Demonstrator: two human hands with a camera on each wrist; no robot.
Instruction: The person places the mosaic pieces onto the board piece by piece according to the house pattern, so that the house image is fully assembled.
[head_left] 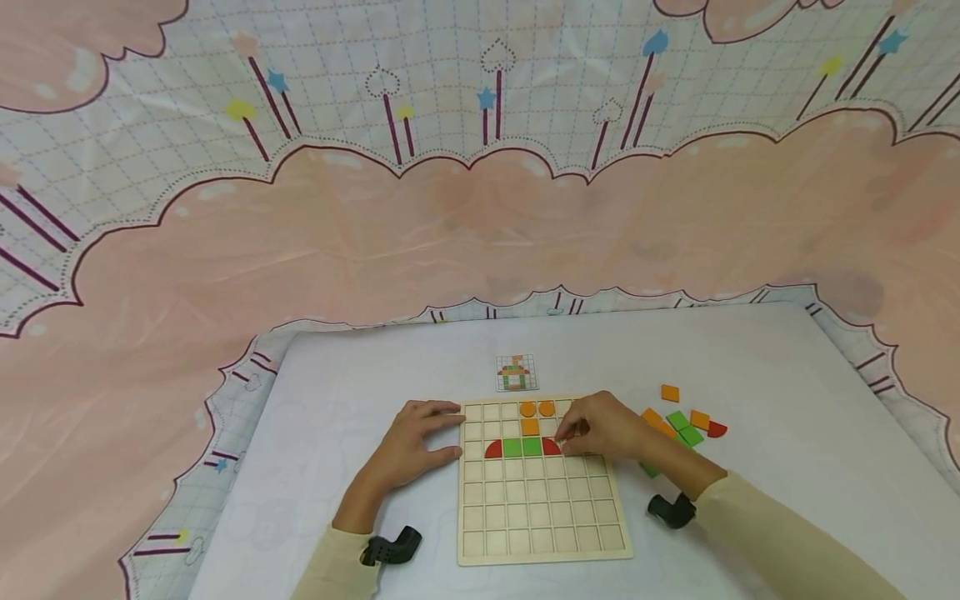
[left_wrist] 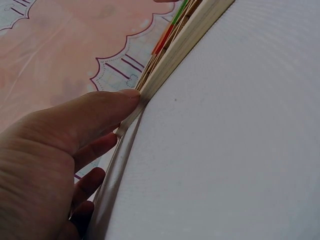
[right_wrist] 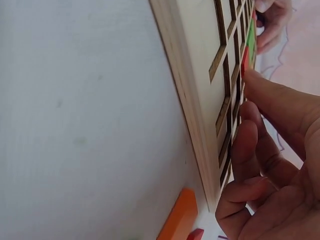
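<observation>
A square wooden grid board lies on the white table. My left hand rests against its left edge, thumb and fingers spread apart; in the left wrist view the thumb touches the board's side. Over the upper right cells is my right hand, fingers bent. Its thumb tip touches a red quarter-circle tile lying in the grid, with the index fingertip apart from the thumb in the right wrist view. That row also holds two green square tiles and another red quarter-circle. Above are an orange square and two orange round tiles.
Behind the board lies a small pattern card. Loose orange, green and red tiles are scattered right of the board, some partly behind the right forearm. A patterned pink cloth hangs behind the table. Each wrist carries a black device.
</observation>
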